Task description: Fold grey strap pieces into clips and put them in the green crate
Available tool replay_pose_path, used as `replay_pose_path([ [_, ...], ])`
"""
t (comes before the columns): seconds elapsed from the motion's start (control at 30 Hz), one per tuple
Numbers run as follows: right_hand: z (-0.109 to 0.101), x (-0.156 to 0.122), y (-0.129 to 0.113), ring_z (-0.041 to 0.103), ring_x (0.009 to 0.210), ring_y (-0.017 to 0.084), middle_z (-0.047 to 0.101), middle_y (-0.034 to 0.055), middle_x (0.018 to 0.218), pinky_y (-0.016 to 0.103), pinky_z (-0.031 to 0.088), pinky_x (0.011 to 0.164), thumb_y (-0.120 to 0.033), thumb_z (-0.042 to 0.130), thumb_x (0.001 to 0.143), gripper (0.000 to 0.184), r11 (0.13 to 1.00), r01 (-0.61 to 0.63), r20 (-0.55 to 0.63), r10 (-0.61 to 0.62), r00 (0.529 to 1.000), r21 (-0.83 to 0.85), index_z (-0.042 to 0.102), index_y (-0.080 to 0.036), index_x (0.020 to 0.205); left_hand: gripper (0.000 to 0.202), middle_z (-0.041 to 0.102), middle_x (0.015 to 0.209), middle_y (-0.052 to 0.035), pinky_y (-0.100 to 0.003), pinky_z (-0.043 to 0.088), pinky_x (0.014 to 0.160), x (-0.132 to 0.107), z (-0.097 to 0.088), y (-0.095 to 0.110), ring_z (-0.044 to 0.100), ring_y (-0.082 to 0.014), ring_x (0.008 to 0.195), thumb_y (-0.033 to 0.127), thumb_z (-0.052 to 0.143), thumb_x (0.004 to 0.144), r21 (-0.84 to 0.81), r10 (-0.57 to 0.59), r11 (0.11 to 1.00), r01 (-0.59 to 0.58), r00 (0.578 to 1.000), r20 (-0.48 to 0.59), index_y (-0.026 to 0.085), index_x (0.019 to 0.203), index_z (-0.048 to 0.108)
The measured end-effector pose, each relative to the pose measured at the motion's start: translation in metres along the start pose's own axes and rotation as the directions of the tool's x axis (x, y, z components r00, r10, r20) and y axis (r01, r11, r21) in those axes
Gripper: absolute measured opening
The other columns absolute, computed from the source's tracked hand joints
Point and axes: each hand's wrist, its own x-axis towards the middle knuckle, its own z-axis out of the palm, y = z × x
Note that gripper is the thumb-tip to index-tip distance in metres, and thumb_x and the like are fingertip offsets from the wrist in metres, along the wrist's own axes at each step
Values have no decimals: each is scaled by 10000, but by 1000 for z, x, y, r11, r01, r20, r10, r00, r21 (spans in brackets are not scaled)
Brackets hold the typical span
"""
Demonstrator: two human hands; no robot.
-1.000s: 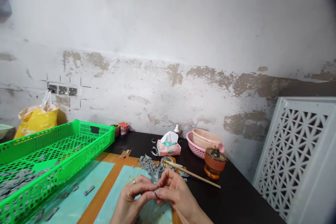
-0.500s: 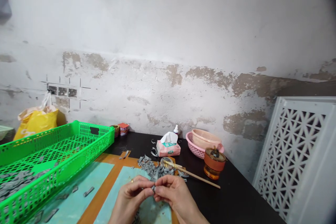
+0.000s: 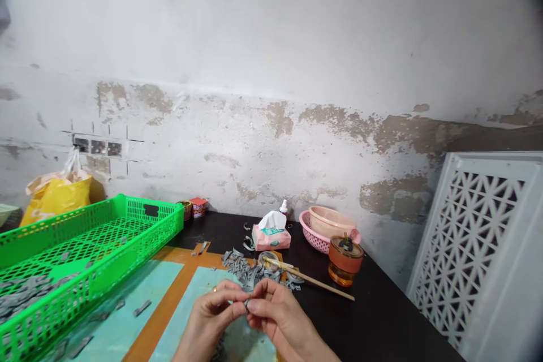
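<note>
My left hand (image 3: 211,321) and my right hand (image 3: 282,319) meet at the bottom centre, fingertips pinched together on a small grey piece (image 3: 246,304). A ring shows on a left finger. Just beyond the hands lies a heap of several grey pieces (image 3: 250,272) on a pale green mat (image 3: 186,317). A thin wooden stick (image 3: 314,284) lies across the heap's right side, close to my right hand.
A green plastic crate (image 3: 89,249) holding grey pieces stands at the left. A tissue pack (image 3: 271,235), a pink basket with a bowl (image 3: 322,232), an orange glass jar (image 3: 345,263) and small cups (image 3: 193,207) sit toward the wall. A white lattice panel (image 3: 479,249) leans at right.
The view has shifted slightly; both hands stay pinched together on the small piece, sitting a little lower in the frame and working it between the fingertips.
</note>
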Motion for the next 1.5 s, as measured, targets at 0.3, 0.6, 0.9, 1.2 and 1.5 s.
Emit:
replay_pose_path([
  [0.3, 1, 1, 7, 546, 574, 93, 618, -17, 673, 223, 400, 591, -183, 848, 513, 357, 994, -47, 26, 44, 999, 103, 556, -161, 717, 243, 600, 809, -37, -316, 465, 756, -3, 1, 6, 566, -239, 845, 444, 822, 601, -52, -73, 996, 74, 997, 16, 212, 667, 802],
  [0.6, 11, 0, 7, 483, 515, 83, 576, -33, 601, 212, 336, 550, -187, 771, 508, 310, 992, -38, -4, 38, 999, 118, 505, -180, 668, 235, 572, 796, -28, -283, 469, 679, 1, 3, 0, 561, -213, 791, 442, 832, 592, -76, -76, 994, 77, 997, 16, 218, 660, 803],
  [0.9, 8, -1, 6, 516, 601, 96, 596, -18, 689, 224, 354, 605, -183, 817, 516, 350, 990, 22, 40, -28, 999, 138, 529, -173, 714, 205, 570, 821, -25, -295, 453, 726, -2, 3, 1, 552, -215, 813, 419, 806, 646, -68, -34, 997, 36, 999, 33, 235, 735, 815],
  [1.2, 3, -2, 7, 526, 596, 90, 602, -34, 660, 226, 372, 614, -182, 871, 511, 406, 997, 36, 80, -42, 996, 74, 525, -172, 723, 207, 570, 814, -31, -338, 445, 762, -5, 0, 0, 566, -227, 813, 441, 780, 678, -15, 24, 1000, -23, 998, 65, 240, 723, 803],
  [1.5, 0, 1, 5, 517, 586, 85, 585, -48, 653, 215, 366, 580, -201, 901, 477, 439, 998, 58, 81, -58, 995, 1, 528, -169, 706, 225, 590, 775, -44, -329, 475, 700, -7, 0, 5, 592, -227, 754, 469, 748, 703, 56, 89, 994, -96, 988, 129, 258, 742, 816],
])
